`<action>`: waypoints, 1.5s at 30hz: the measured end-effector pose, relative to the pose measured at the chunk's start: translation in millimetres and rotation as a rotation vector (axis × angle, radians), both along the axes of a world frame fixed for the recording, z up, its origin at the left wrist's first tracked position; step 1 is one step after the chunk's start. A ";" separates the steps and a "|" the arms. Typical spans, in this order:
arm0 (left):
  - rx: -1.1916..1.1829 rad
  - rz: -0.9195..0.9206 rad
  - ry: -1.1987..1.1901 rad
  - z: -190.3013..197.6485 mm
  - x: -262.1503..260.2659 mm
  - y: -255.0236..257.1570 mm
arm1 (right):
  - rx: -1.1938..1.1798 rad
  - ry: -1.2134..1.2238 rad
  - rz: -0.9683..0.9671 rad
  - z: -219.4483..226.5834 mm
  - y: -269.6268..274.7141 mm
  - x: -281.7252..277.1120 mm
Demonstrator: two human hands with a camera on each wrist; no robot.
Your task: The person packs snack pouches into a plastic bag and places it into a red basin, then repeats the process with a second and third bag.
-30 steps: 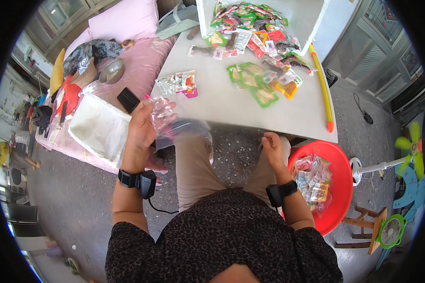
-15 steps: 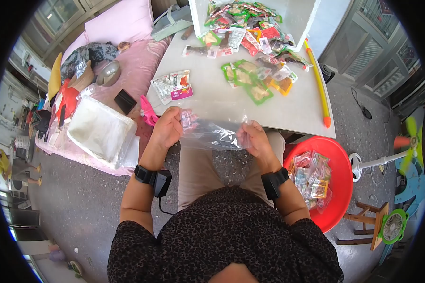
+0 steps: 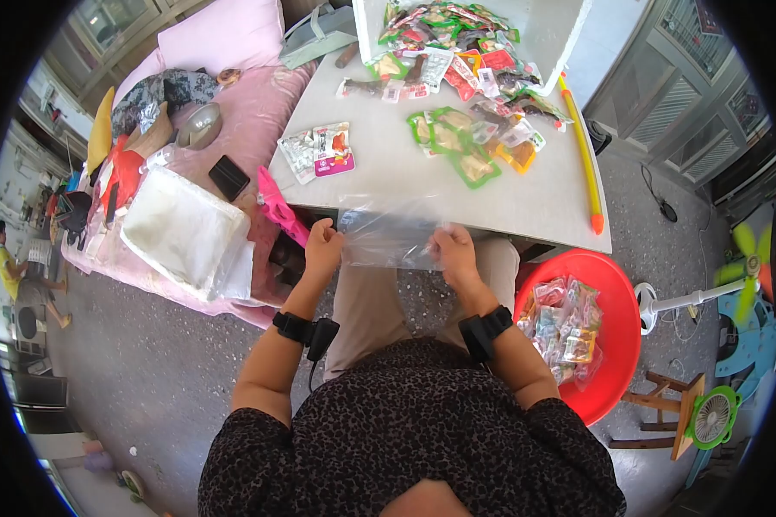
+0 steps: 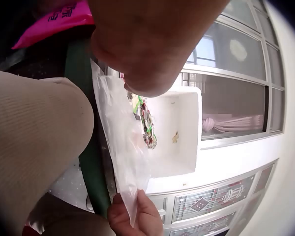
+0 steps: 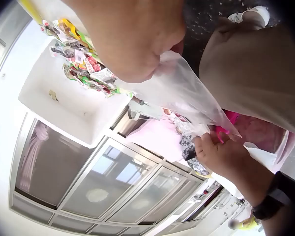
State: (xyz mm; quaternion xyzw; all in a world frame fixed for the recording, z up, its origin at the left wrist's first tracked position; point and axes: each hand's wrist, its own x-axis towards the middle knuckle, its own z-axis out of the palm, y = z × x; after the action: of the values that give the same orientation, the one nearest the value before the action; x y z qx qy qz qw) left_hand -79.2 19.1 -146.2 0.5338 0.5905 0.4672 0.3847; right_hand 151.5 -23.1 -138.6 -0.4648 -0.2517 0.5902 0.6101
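A clear plastic bag is stretched between both hands, over the lap at the table's front edge. The left hand pinches one end of it between thumb and fingers. At the opposite end the right hand pinches the plastic, its fingers curled. In the right wrist view, the bag spans from the near hand to the left hand. The left wrist view has the right hand gripping a corner of the film. No contents show inside the bag.
The white table bears silver-and-purple packets, green snack packs and a white foam box of packets. A yellow stick lies along its right edge. A red basin of bagged packets stands right; a pink bag hangs left.
The left hand has brought the clear bag from the left to the middle. The right hand has risen from the lap and taken its other end; the bag is now spread between both hands.
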 end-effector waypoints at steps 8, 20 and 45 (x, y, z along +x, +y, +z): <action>0.172 -0.365 0.248 26.5 49.8 -33.1 | 0.092 -0.074 0.305 -10.8 -13.5 -30.9; -0.084 -0.336 0.078 8.6 67.0 -39.8 | 0.190 -0.290 0.526 -8.9 -23.9 -31.0; 0.579 -0.245 0.818 54.2 64.8 -41.8 | -0.002 -0.146 0.364 11.0 2.4 -31.0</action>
State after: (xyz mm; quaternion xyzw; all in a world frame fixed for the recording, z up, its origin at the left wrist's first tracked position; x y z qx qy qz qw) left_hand -14.4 -22.6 -92.0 0.8229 0.4722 0.3158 0.0107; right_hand 120.5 -20.7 -127.6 -0.4539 -0.3747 0.6558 0.4728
